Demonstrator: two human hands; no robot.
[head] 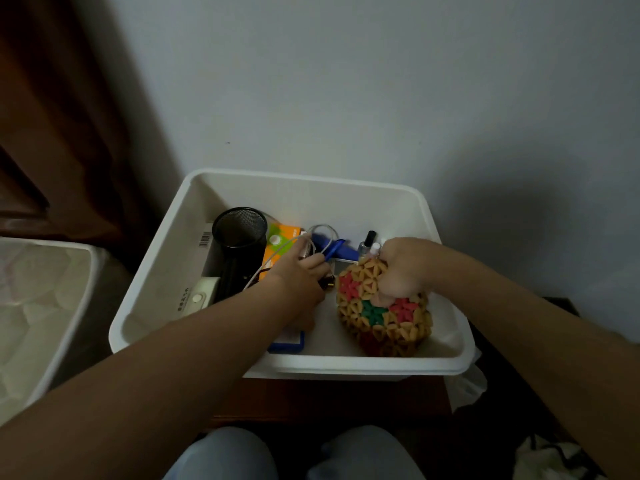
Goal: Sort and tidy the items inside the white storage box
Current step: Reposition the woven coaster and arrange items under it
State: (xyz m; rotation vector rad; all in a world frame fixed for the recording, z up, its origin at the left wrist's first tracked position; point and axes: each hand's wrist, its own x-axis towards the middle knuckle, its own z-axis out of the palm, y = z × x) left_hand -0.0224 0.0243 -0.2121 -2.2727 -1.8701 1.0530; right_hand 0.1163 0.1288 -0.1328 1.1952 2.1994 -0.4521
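The white storage box (346,365) stands on a dark wooden surface against the wall. Inside it, my right hand (401,268) grips the top of a beaded ball-shaped basket (384,317) of tan, red and green beads. My left hand (298,278) reaches into the middle of the box and holds a white cable (322,233) together with a blue pen (334,249). A black mesh pen cup (239,230) lies at the left, an orange box (280,244) beside it. Small bottles (367,242) stand at the back.
A blue-edged flat item (291,341) lies under my left forearm near the front wall. A white device with a button (201,292) leans at the box's left side. Another pale bin (41,306) stands to the left. My knees (294,455) are below.
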